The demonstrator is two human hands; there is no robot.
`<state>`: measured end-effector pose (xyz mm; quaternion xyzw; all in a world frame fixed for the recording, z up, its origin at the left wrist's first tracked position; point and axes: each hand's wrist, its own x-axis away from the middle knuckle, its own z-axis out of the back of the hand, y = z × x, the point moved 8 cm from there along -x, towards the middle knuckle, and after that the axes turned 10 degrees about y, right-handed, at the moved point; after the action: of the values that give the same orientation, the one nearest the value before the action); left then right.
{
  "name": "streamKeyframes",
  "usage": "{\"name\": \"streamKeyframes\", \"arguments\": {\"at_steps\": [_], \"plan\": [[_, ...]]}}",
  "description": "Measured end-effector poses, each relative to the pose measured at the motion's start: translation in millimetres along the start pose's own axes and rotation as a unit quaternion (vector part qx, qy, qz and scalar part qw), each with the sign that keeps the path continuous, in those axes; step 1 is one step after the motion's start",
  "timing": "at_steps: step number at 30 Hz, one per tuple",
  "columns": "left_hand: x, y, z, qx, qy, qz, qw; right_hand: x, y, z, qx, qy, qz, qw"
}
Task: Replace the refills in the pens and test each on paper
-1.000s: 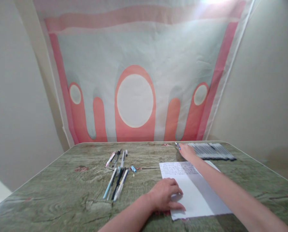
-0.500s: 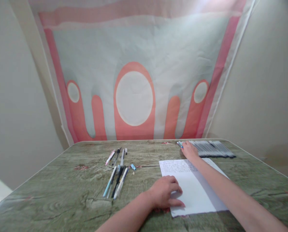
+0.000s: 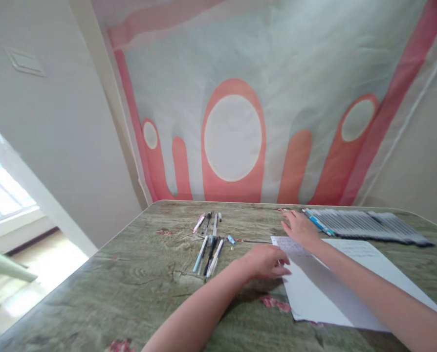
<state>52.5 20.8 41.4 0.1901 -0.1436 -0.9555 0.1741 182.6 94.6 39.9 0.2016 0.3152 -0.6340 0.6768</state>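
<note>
My right hand (image 3: 299,229) is stretched over the far left part of a sheet of paper (image 3: 324,288), palm down, its fingers apart with nothing in them. Just right of it, a blue pen (image 3: 318,222) lies at the left end of a long row of grey pens (image 3: 368,226) laid side by side. My left hand (image 3: 267,262) hovers at or rests on the paper's left edge, fingers loosely bent and apart, holding nothing. Handwriting covers the far strip of the sheet, partly hidden by my right hand and forearm.
Left of my hands lies a loose cluster of pens (image 3: 211,254), with a pink and white pen (image 3: 199,223) behind. A small blue cap (image 3: 231,240) sits beside them. The wood-patterned table (image 3: 130,274) ends at a wall with a printed cloth (image 3: 236,188).
My right hand has let go of the blue pen, which now lies against the row, and has drawn back left. My left hand has shifted slightly off the paper. The view has turned left.
</note>
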Motion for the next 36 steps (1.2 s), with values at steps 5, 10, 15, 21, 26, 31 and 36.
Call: {"name": "streamKeyframes", "arguments": {"at_steps": [5, 10, 15, 21, 26, 31, 36], "plan": [[9.4, -40.1, 49.3, -0.047, -0.026, 0.129, 0.99, 12.0, -69.2, -16.3, -0.149, -0.084, 0.018, 0.985], [37.2, -83.5, 92.5, -0.083, -0.055, 0.255, 0.962, 24.1, -123.2, -15.9, -0.222, -0.122, 0.067, 0.965], [78.8, -106.2, 103.8, -0.19, -0.046, 0.357, 0.914, 26.4, -154.5, -12.9, -0.257, -0.14, 0.075, 0.953], [116.4, -103.3, 100.8, -0.236, 0.031, 0.387, 0.891, 29.5, -180.2, -16.0, -0.251, -0.143, 0.11, 0.951], [121.3, -101.4, 90.3, -0.23, 0.048, 0.378, 0.896, 32.2, -190.6, -21.8, -0.239, -0.147, 0.133, 0.951], [120.5, -99.1, 84.7, -0.224, 0.035, 0.384, 0.895, 34.9, -187.4, -25.2, -0.252, -0.135, 0.117, 0.951], [120.7, -98.1, 82.3, -0.213, 0.03, 0.398, 0.892, 37.2, -181.0, -24.4, -0.267, -0.128, 0.1, 0.95]]}}
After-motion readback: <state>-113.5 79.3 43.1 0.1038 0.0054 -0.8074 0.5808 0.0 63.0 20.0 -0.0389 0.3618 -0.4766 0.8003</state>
